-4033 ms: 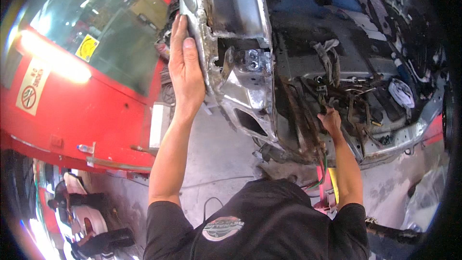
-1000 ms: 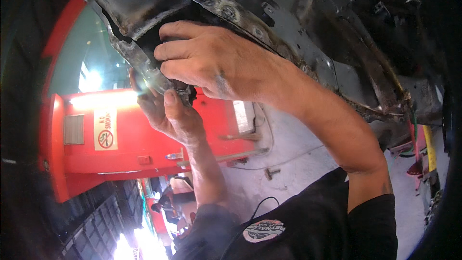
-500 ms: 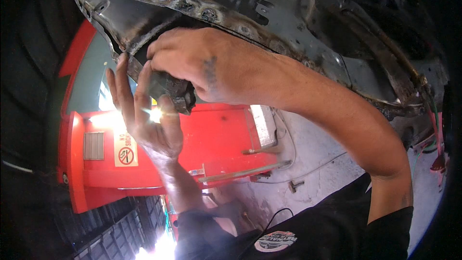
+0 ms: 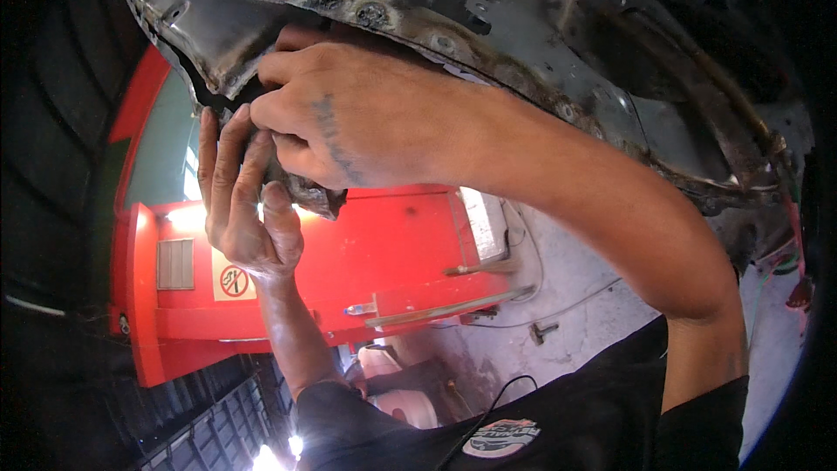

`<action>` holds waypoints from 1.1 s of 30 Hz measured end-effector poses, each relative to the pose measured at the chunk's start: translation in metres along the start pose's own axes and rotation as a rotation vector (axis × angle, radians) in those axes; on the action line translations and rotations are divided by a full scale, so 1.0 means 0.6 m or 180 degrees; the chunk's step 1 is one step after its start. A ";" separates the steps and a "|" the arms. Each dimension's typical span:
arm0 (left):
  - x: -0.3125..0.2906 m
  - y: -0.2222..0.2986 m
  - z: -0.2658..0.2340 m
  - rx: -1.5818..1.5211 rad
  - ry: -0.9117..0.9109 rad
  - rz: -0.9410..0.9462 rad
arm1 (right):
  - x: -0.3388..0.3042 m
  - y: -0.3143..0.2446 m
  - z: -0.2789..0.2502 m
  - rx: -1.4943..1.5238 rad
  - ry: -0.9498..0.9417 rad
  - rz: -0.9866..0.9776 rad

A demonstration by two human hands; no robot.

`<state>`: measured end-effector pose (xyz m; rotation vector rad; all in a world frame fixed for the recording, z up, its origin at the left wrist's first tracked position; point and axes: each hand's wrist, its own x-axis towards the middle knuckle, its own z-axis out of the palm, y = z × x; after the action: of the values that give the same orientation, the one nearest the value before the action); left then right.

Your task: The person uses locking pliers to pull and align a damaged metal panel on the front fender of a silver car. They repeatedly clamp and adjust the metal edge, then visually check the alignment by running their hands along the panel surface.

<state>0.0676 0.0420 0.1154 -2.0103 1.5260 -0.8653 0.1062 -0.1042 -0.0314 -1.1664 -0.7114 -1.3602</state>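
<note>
While your right hand [image 4: 344, 113] arched over the opened corner of the car body [image 4: 418, 13], the ragged metal end [image 4: 318, 196] jutted out just below its curled fingers and beside the thumb of your left hand [image 4: 248, 227]. Your right fingers bent in toward the dark gap in the panel, their tips hidden, so whether they gripped the metal could not be told. Your left hand was unclenched, its fingers stretched upward along the torn edge and its thumb apart from them; whether its fingertips touched that edge was unclear.

Bare and scorched metal ran along the flange above your right forearm. Beyond your hands stood a red wall [image 4: 384, 235] with a window [image 4: 157, 153], a pale vent [image 4: 175, 263] and a prohibition sign [image 4: 234, 282]. Dark ribbed sheeting [image 4: 48, 166] rose at your far left. On the grey floor [image 4: 575, 349] lay a hammer-like tool [image 4: 544, 332], near your black shirt [image 4: 602, 406].

Near the wall was a white boxy thing [image 4: 484, 225], its inside out of sight. A small bottle-like item [image 4: 359, 309] showed low against the red, its contents too small to make out.
</note>
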 end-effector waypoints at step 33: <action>-0.010 -0.001 0.028 -0.0747 0.0506 -0.0311 | -0.002 0.013 -0.008 0.0376 -0.0167 -0.0066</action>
<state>0.0791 0.0478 0.1031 -2.2451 1.6966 -0.9417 0.1121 -0.1096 -0.0359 -1.1066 -0.8324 -1.2911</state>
